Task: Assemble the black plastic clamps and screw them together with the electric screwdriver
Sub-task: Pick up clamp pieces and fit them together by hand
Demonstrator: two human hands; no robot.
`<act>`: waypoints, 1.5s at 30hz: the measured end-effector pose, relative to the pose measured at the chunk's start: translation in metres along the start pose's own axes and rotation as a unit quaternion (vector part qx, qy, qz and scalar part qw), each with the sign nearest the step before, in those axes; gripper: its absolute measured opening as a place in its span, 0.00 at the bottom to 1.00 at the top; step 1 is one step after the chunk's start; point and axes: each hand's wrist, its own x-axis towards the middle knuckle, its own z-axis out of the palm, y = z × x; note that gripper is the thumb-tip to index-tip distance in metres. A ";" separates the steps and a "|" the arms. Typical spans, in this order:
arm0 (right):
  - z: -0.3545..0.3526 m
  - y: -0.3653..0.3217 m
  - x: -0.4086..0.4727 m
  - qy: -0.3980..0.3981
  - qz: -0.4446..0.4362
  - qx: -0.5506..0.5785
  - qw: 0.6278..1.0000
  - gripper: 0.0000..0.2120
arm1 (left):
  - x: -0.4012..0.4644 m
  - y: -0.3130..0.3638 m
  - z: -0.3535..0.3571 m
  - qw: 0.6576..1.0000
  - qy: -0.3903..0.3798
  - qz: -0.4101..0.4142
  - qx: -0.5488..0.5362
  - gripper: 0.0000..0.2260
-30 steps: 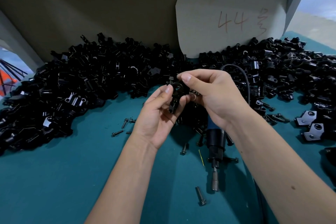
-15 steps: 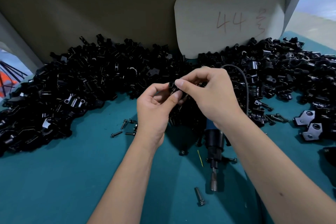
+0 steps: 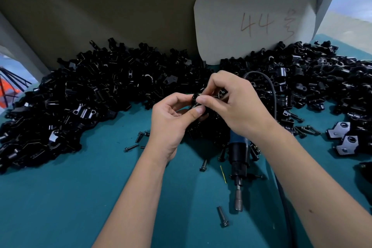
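Both hands meet above the teal table [image 3: 60,197] around one small black plastic clamp [image 3: 194,99]. My left hand [image 3: 173,121] grips it from below with thumb and curled fingers. My right hand [image 3: 231,104] pinches its upper side with thumb and forefinger; most of the clamp is hidden by fingers. The electric screwdriver [image 3: 238,159] lies on the table under my right wrist, bit pointing toward me, its cable [image 3: 269,90] arching behind my right hand.
Large heaps of black clamp parts lie at the left [image 3: 80,94] and right [image 3: 302,78] along the back wall. Loose screws [image 3: 223,216] dot the table. Flat black brackets [image 3: 342,137] sit at the right. A white card [image 3: 255,18] marked 44 leans behind.
My left hand turned from an open palm holding the clamp to a curled grip. Both hands drew together and rose slightly, covering the clamp. The screwdriver stayed put.
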 end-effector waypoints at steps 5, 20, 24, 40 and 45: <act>0.000 -0.001 0.001 -0.015 -0.054 -0.083 0.995 0.12 | 0.000 0.001 -0.001 1.000 -0.013 0.000 0.004 0.09; -0.003 -0.016 0.004 -0.141 -0.012 -0.211 0.967 0.15 | 0.000 0.001 -0.006 0.999 -0.011 0.003 -0.032 0.11; -0.001 -0.012 0.003 -0.078 -0.016 -0.184 0.980 0.21 | 0.001 0.003 -0.007 0.998 -0.040 0.009 -0.043 0.11; 0.004 -0.006 -0.003 -0.075 -0.006 -0.172 0.982 0.23 | -0.002 -0.002 -0.001 0.999 -0.012 -0.043 -0.007 0.09; 0.003 -0.005 -0.002 -0.073 -0.014 -0.140 0.987 0.17 | -0.001 0.002 -0.004 0.998 -0.019 -0.043 -0.034 0.09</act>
